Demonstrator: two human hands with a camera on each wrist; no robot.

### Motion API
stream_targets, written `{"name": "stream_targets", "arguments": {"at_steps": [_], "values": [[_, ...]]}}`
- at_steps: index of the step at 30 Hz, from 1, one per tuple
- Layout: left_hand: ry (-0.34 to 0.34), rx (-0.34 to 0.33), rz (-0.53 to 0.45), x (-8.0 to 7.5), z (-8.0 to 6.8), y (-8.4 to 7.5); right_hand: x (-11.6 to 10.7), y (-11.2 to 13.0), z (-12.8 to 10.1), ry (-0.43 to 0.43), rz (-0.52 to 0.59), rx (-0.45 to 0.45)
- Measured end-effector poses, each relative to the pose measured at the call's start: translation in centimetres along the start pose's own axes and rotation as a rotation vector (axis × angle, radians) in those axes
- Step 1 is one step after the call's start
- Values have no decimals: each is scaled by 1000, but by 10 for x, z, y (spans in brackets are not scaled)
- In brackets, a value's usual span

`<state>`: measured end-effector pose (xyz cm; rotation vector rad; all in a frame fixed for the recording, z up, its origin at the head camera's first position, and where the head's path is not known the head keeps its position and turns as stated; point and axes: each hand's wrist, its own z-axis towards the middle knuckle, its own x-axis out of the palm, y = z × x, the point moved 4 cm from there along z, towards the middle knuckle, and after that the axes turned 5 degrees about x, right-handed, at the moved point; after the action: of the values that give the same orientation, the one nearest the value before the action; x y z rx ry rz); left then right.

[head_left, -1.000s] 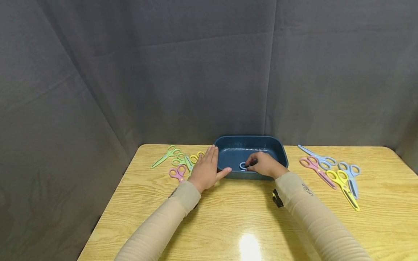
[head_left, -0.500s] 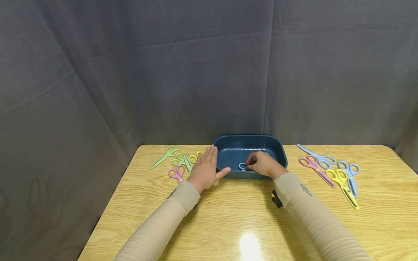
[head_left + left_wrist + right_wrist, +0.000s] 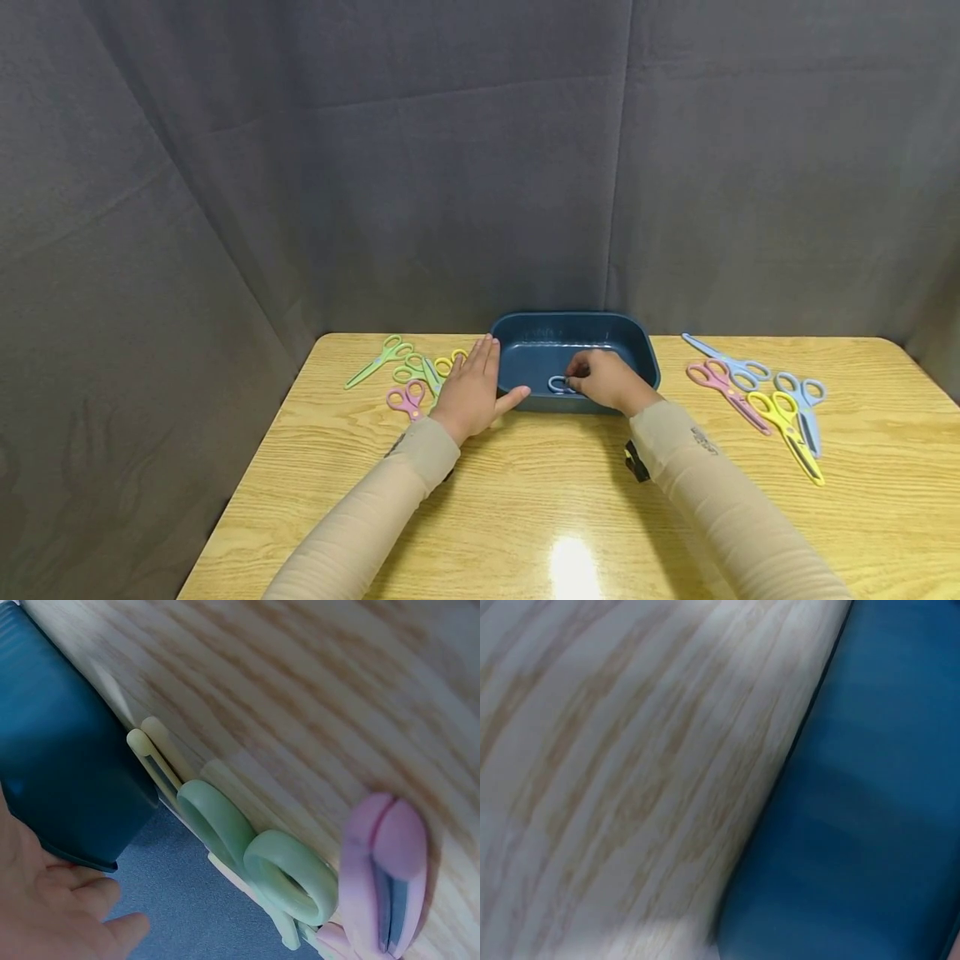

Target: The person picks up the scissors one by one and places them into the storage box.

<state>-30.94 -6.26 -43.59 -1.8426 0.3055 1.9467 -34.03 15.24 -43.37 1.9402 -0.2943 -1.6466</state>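
Observation:
A dark blue tray [image 3: 643, 346] stands at the table's far middle. My right hand [image 3: 603, 379] reaches inside it and pinches the blue scissors [image 3: 557, 384], of which only a handle loop shows. My left hand [image 3: 471, 385] lies flat and open on the table against the tray's left wall, its thumb touching the front corner. In the left wrist view that hand [image 3: 52, 900] sits beside the tray [image 3: 60, 772], with green scissors [image 3: 255, 847] and pink scissors [image 3: 382, 877] close by. The right wrist view shows only the tray wall [image 3: 855, 787] and the table [image 3: 615, 765].
Left of the tray lie green scissors [image 3: 378, 358], a green and yellow pair [image 3: 423, 367] and pink scissors [image 3: 407, 398]. To its right lie blue scissors [image 3: 731, 360], pink scissors [image 3: 723, 387], yellow scissors [image 3: 787, 425] and grey-blue scissors [image 3: 806, 404]. A grey curtain hangs behind.
My right hand has shifted slightly inside the tray with the blue scissors. The left hand has stayed where it was.

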Motion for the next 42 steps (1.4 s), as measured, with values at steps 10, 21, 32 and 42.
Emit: {"name": "stream_targets", "arguments": {"at_steps": [10, 21, 32, 42], "values": [[-2, 10, -15, 0, -1, 0, -3, 3, -10, -103, -78, -74], [39, -3, 20, -2, -3, -2, -4, 0, -19, -209, -149, -64], [53, -6, 23, -4, 0, -3, -11, -2, -40, -248, -185, -75], [47, -8, 14, -4, 0, -1, -29, -1, -65, -360, -181, -135]]}}
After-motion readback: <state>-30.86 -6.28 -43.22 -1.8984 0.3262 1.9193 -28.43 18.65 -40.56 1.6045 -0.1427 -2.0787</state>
